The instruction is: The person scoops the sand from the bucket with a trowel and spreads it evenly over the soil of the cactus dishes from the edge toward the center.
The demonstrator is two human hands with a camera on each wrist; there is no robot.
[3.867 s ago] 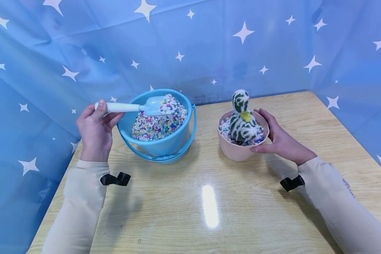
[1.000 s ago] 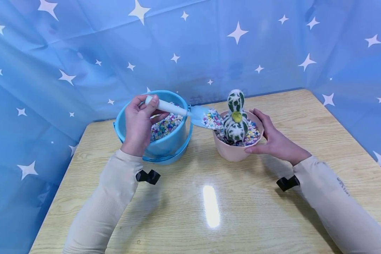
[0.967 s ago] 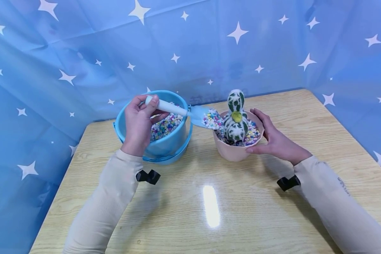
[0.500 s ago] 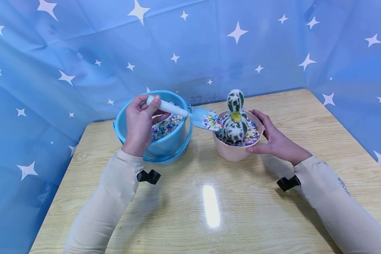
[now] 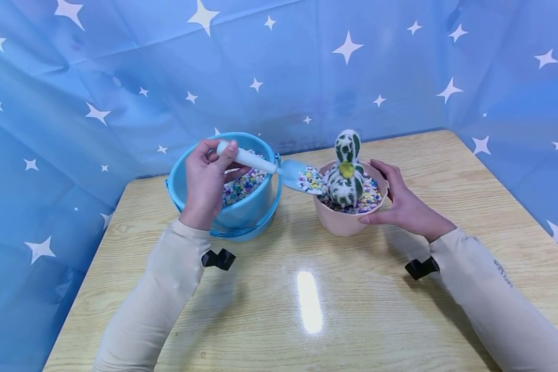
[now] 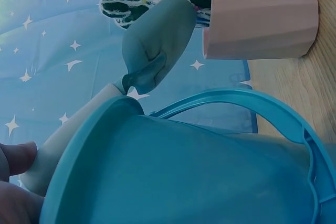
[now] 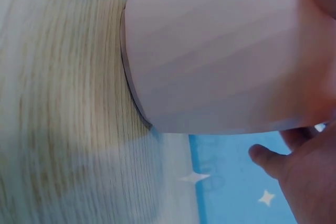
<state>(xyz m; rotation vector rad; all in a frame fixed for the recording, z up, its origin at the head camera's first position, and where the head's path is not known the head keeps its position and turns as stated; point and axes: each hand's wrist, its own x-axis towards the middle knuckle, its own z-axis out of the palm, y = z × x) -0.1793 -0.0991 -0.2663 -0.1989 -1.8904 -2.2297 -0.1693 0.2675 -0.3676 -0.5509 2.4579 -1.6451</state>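
Observation:
My left hand (image 5: 206, 178) pinches the pale handle of a light blue toy shovel (image 5: 256, 161) above the bucket. Coloured pebbles (image 5: 310, 181) lie on its blade, whose tip dips over the left rim of a pink flowerpot (image 5: 341, 223). Within the pot a green and white fuzzy cactus (image 5: 345, 188) with a yellow flower stands in more pebbles. My right hand (image 5: 402, 204) grips the pot's right side, thumb at the front and fingers behind the rim. In the left wrist view the shovel's underside (image 6: 157, 38) overlaps the pot's rim.
A blue bucket (image 5: 246, 219) of coloured pebbles stands left of the pot, its handle hanging down in front. Both sit on a wooden table (image 5: 260, 310). A blue curtain with white stars (image 5: 297, 62) hangs behind and to the sides.
Over the last seconds my left hand has carried the loaded shovel from above the bucket rightward to the pot. In the last half second the blade has tilted slightly downward, and the cactus has shifted slightly right.

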